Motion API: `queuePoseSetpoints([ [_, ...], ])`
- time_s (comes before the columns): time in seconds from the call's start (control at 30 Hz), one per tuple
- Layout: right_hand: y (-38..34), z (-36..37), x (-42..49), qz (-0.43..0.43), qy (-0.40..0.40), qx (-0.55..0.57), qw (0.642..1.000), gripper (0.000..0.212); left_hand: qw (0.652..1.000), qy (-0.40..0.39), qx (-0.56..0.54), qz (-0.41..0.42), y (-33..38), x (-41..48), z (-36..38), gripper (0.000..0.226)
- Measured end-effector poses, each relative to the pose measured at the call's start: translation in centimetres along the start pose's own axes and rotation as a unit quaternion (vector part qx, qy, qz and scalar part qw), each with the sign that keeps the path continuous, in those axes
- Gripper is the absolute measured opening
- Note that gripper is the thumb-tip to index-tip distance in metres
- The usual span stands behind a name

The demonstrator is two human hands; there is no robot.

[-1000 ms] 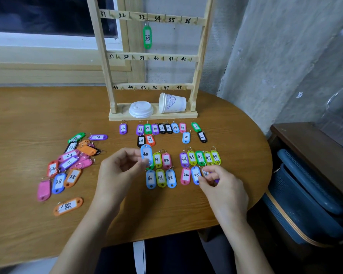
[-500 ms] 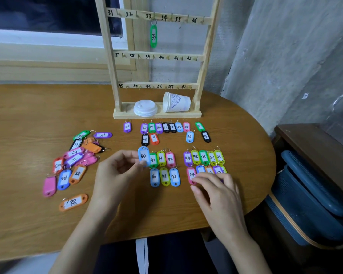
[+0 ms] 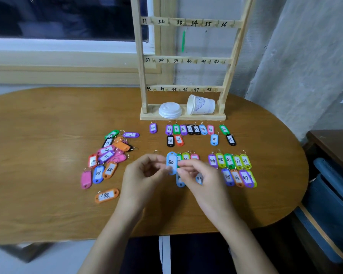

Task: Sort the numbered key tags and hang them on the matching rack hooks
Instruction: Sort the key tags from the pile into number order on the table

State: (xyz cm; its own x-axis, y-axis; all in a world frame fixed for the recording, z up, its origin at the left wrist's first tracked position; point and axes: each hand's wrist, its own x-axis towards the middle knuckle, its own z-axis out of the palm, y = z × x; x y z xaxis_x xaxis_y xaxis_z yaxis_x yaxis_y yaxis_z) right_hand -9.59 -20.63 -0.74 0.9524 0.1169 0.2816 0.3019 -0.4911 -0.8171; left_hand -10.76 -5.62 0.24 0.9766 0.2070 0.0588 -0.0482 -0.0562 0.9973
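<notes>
- Right now my left grip (image 3: 147, 171) pinches the blue tag 30 (image 3: 171, 162) by its left edge. The tag is upright above the surface (image 3: 48, 125), in front of the rack (image 3: 142, 76) and well short of its base.
- I judge it is held face-up towards me so the number can be read before it is placed.
- My right grip (image 3: 198, 175) has its fingers curled onto the tag's right edge. It looks like a hand-over, though blur softens the contact.
- Just in front of the rack's base the sorted row (image 3: 196, 129) lies in number order, rings pointing at the rack.
- Doubles sit one step nearer me than their twins, so I judge this tag belongs below the purple tag 30 (image 3: 183, 129), beside the orange tag 29 (image 3: 179, 140).
- Further from the rack, the forties group (image 3: 229, 161) follows the same two-row logic.
- To the front-left of the rack the loose heap (image 3: 109, 155) lies jumbled, evidently unsorted.
- Only a green tag (image 3: 183, 41) hangs on the rack, edge-on below the 33 mark, so hanging has barely begun.
- The rails in view start at 31, so any hook for 30 must be higher, out of sight.
- A tipped paper cup (image 3: 201, 105) and a white lid (image 3: 170, 110) rest on the rack's base, worth avoiding.
</notes>
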Motion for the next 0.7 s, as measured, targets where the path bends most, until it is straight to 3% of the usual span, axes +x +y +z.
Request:
queuePoseSetpoints([
  [0.17, -0.7, 1.8, -0.1, 0.011, 0.002, 0.054, 0.998, 0.006, 0.999, -0.016, 0.04, 0.007, 0.2, -0.6, -1.6, 0.012],
  [0.37, 0.5, 1.9, -0.4, 0.04, 0.019, 0.07, 0.997, 0.004, 0.968, 0.047, 0.24, 0.052, -0.7, -0.9, -7.3, 0.012],
  [0.47, 0.7, 1.7, -0.4, 0.049, 0.021, 0.077, 0.996, 0.001, 0.949, 0.052, 0.311, 0.03, -1.2, -1.5, -10.1, 0.019],
  [0.7, 1.8, 1.0, -1.3, 0.008, 0.093, -0.035, 0.995, 0.004, 0.905, -0.008, 0.421, 0.05, -1.9, -2.2, -11.1, 0.034],
])
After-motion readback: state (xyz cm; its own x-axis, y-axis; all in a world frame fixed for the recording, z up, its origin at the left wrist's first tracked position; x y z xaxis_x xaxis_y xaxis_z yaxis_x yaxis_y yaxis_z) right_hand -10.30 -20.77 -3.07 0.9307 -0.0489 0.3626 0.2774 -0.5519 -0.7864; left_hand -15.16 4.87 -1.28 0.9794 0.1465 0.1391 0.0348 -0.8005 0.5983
